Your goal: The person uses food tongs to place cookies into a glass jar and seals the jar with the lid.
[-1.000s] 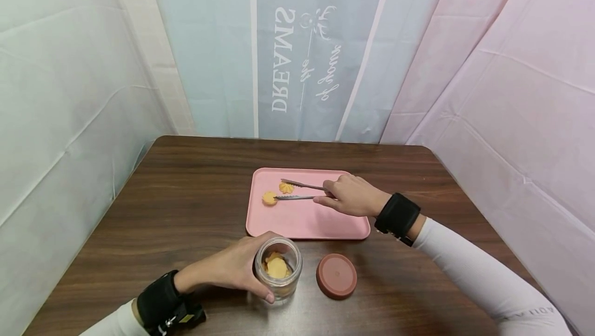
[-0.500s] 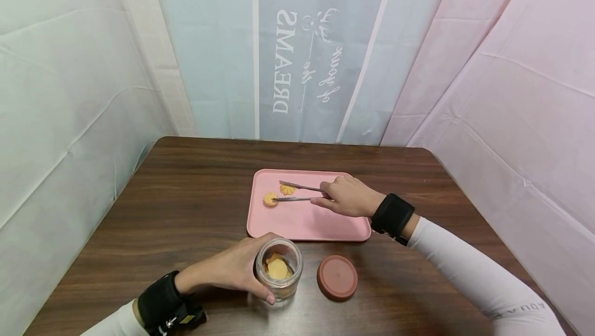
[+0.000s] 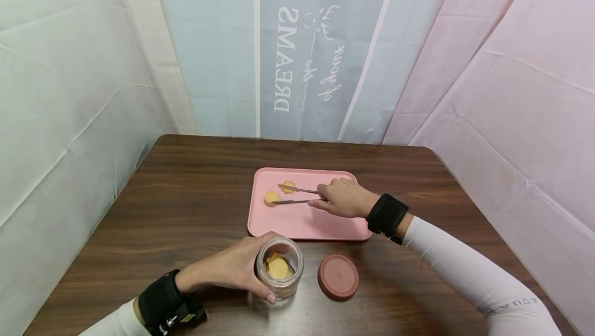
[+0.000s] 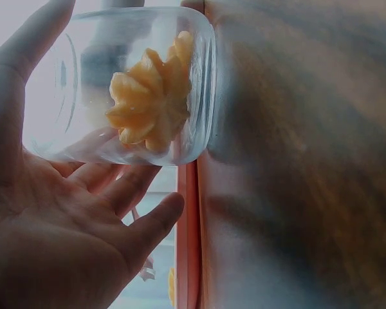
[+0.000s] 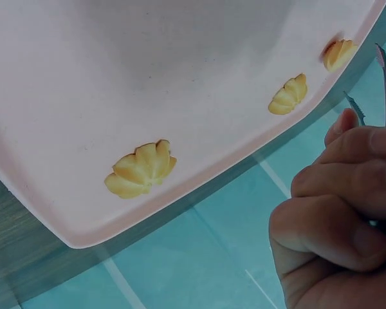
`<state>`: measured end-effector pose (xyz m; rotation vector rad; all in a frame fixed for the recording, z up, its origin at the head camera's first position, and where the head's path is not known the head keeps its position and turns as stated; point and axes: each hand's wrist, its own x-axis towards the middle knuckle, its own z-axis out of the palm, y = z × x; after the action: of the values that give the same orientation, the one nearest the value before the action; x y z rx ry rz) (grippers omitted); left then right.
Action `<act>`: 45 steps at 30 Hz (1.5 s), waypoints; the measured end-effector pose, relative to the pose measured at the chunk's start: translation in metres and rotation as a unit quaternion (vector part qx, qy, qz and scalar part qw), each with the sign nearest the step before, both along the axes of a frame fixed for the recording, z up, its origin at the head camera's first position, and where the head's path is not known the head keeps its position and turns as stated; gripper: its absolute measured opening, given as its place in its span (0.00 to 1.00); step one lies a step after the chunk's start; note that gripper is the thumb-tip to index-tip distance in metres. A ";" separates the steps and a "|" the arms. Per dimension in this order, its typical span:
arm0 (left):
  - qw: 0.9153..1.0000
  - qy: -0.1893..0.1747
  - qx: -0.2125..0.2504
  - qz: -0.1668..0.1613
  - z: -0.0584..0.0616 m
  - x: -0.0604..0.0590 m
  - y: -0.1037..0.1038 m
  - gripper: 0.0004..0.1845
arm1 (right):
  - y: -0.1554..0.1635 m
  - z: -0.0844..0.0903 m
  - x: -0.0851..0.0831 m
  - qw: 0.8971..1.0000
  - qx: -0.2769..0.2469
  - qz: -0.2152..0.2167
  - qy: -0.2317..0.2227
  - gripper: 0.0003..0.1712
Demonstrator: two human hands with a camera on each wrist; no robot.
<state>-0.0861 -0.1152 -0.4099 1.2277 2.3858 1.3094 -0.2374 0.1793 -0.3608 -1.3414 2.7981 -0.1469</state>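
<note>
My left hand (image 3: 246, 266) curls round a clear glass jar (image 3: 289, 290) standing upright on the table, thumb on the near side. Flower-shaped yellow cookies (image 4: 151, 96) lie at the jar's bottom. With my right hand (image 3: 346, 198) I grip metal tongs (image 3: 297, 202) over a pink tray (image 3: 311, 226), their arms spread apart. One tong tip overlaps the far cookie (image 3: 288, 186) in the head view; the other is at the edge of the nearer cookie (image 3: 270, 198). In the right wrist view a further cookie (image 5: 141, 170) sits near a tray corner, hidden from the head view by my hand.
A reddish-brown round lid (image 3: 338, 277) lies on the wooden table (image 3: 195, 191) right of the jar, in front of the tray. Fabric curtains (image 3: 214, 57) hang behind the table and along both sides.
My right hand with the tongs has shifted slightly left and towards me, so the upper tong arm now crosses the far cookie. The left hand and the jar have stayed in place.
</note>
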 end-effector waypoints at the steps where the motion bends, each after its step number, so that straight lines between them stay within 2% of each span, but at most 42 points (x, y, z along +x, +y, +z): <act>1: 1.000 0.000 -0.001 0.000 0.000 0.000 0.000 0.46 | 0.000 0.000 0.000 1.000 -0.001 0.000 -0.004 0.24; 5: 1.000 -0.005 -0.003 0.002 -0.001 0.000 0.000 0.46 | -0.002 -0.002 0.000 1.000 -0.003 -0.001 -0.013 0.23; 14: 1.000 0.014 -0.006 0.001 0.000 0.000 0.000 0.45 | -0.005 -0.009 -0.003 1.000 0.003 0.005 -0.019 0.25; 20: 1.000 -0.001 -0.012 0.007 0.002 0.001 0.001 0.46 | -0.006 -0.010 -0.004 1.000 0.010 0.003 -0.020 0.25; 27: 1.000 0.005 -0.010 0.009 0.001 0.002 0.001 0.46 | -0.009 -0.013 -0.006 0.999 0.018 -0.001 -0.028 0.25; 37: 1.000 -0.004 -0.019 0.018 0.003 0.002 0.001 0.47 | -0.013 -0.016 -0.005 0.999 0.023 -0.006 -0.026 0.23; 45: 1.000 0.001 -0.012 0.007 0.001 0.001 0.001 0.45 | -0.018 -0.016 -0.003 0.999 0.025 -0.004 -0.045 0.21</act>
<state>-0.0856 -0.1139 -0.4085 1.2075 2.4095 1.2804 -0.2405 0.1618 -0.3765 -1.2808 2.7155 -0.1339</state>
